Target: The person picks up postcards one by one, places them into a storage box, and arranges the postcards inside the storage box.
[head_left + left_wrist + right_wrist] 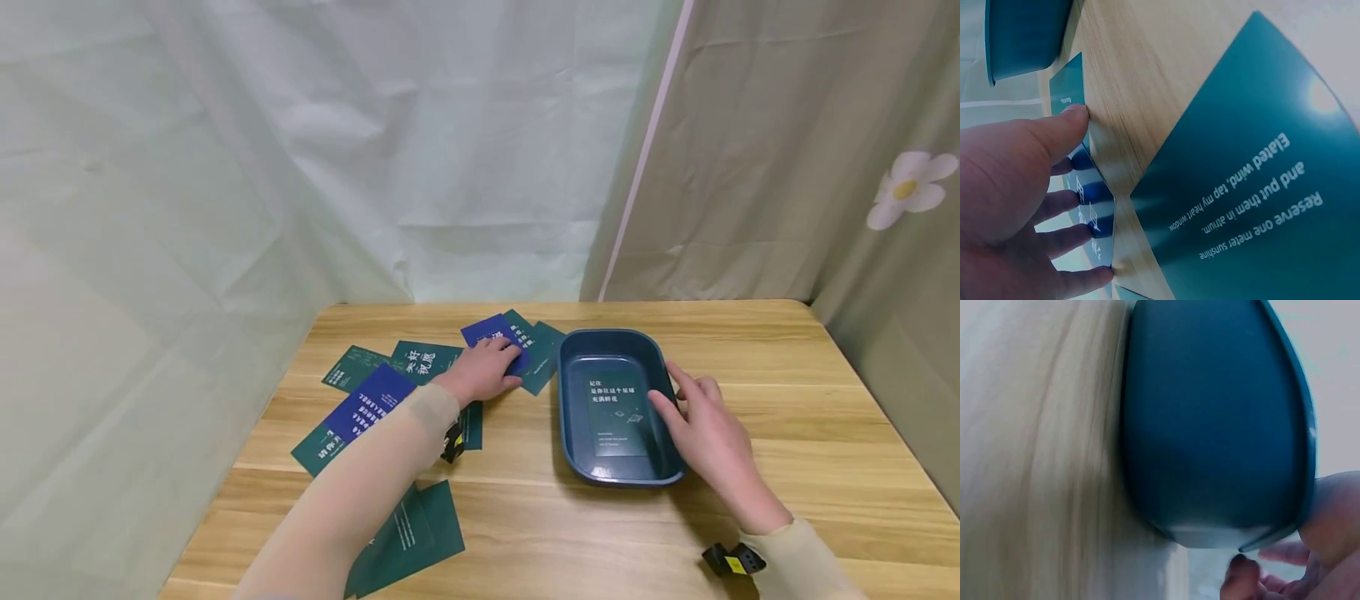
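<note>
Fingers point(1063, 240) spread and nearly straight, a person's left hand point(483, 371) touches a blue card point(486, 327) near the center of the frame, its thumb set well away from the other digits and nothing pinched between them. Green cards point(546, 337) lie partly under the blue one, reaching toward a dark blue tray point(567, 417) just right of center. At right, the right hand point(708, 421) holds the tray's side, thumb over the inside of the rim and fingers along the outside; how firmly is impossible to tell.

Inside the tray, a green card with white lettering point(617, 421) lies flat, its text facing the wearer. Whether more are stacked beneath it cannot be seen.

Judging by that, the work of putting cards into the tray looks to be in its early stages: one card shows inside, while the rest lie loose on the wooden table point(517, 521). Another blue card point(375, 400) overlaps green ones left of center, and further green cards point(444, 521) lie at the bottom of the frame, partly hidden by the left forearm point(360, 492). A full count is not possible. All of these appear left to do, including the blue card under the left hand.
</note>
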### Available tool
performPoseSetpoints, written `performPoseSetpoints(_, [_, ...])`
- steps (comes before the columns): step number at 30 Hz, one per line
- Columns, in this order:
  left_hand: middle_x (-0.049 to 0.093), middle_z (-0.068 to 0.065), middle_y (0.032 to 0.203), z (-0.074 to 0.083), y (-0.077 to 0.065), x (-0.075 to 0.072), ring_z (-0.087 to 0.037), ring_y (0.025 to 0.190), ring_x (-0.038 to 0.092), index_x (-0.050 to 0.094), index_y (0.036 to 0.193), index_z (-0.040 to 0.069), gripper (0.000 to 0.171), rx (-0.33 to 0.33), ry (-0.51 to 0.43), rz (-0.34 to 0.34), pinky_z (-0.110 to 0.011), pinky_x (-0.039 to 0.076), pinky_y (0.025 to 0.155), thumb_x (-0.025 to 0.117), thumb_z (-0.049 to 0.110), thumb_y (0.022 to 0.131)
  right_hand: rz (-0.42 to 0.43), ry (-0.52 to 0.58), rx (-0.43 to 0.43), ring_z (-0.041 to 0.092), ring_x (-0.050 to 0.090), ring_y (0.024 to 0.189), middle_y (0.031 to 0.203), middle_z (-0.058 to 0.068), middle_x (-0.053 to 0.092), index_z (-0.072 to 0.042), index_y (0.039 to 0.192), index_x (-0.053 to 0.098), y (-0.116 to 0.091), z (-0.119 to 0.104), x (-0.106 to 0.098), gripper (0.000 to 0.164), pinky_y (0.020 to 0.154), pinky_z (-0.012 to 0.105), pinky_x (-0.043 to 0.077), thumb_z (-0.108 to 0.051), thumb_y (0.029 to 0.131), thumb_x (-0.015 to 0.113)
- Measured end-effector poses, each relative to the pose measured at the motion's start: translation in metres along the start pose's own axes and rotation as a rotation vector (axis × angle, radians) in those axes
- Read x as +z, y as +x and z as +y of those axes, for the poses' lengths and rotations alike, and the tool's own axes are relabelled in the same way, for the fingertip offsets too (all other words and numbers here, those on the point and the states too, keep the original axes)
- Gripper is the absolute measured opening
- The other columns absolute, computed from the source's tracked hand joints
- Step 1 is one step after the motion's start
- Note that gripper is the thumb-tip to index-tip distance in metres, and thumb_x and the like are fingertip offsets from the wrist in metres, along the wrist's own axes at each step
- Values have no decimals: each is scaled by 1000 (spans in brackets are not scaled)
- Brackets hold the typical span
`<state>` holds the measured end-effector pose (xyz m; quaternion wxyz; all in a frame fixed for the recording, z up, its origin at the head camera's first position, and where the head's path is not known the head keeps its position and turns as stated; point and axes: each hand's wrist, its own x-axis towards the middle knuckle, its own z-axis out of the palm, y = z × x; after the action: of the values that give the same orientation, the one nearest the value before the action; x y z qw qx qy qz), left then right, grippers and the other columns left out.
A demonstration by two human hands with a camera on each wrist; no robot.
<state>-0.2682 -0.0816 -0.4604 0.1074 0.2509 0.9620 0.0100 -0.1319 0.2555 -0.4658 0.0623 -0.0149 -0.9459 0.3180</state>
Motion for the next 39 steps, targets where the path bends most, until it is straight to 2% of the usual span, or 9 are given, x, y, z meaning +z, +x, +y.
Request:
performPoseSetpoints(4, [44,-15,171,0,-2,-1,-39,156,43,49,168,15,68,16,9,16,-58,39,125,68,47,110,77,-44,-148,38,62,101,132,25,57,-1,158,57,-9,3,-5,63,70,49,52,-34,107,76])
performPoseSetpoints(7, [44,-17,170,0,-4,-1,-40,155,44,50,167,15,68,15,16,29,-59,39,125,69,46,110,115,-78,-306,42,61,114,134,24,61,-1,148,67,-15,6,-7,56,84,62,56,-24,100,85])
performPoseSetpoints(11, [43,-20,171,-2,-7,-1,-41,158,40,51,167,16,69,-7,21,19,-62,35,127,69,50,109,124,-106,-482,44,58,126,135,19,66,-1,138,74,-20,9,-10,52,97,66,54,-17,91,92])
performPoseSetpoints(15, [45,-19,171,-4,-9,-3,-38,158,41,51,166,15,71,-8,10,-5,-63,34,126,70,51,108,121,-119,-605,35,62,124,129,8,71,-7,127,81,-24,12,-14,49,97,55,56,-18,83,98])
performPoseSetpoints(18, [46,-18,170,-4,-10,-5,-38,157,43,53,165,13,70,12,-10,-16,-60,36,126,72,48,108,100,-110,-672,26,66,119,124,-2,73,-13,119,85,-26,15,-17,44,99,33,54,-19,78,101])
performPoseSetpoints(22, [46,-19,169,-6,-9,-6,-39,157,42,55,163,11,67,39,-62,-20,-53,38,127,73,43,108,49,-77,-734,18,68,111,118,-11,74,-18,109,86,-27,19,-20,40,100,13,46,-22,73,103])
performPoseSetpoints(29, [59,-16,151,-7,-5,-5,-34,138,55,67,149,12,50,9,-140,35,-48,47,119,69,44,110,-94,-26,-723,15,68,103,113,-14,73,-26,103,85,-27,25,-25,34,77,33,61,-32,74,102])
performPoseSetpoints(33, [60,-14,134,-7,-6,-5,-32,122,55,71,131,12,37,-19,-171,75,-48,51,110,73,41,109,-161,33,-747,14,64,104,115,-13,71,-29,100,83,-26,27,-25,33,78,29,58,-30,74,103])
performPoseSetpoints(39, [56,-13,131,-11,-5,-3,-31,122,50,68,116,13,29,-6,-183,80,-46,50,105,74,41,108,-192,115,-780,6,65,94,103,-19,71,-38,92,78,-24,27,-23,31,78,18,53,-23,78,102])
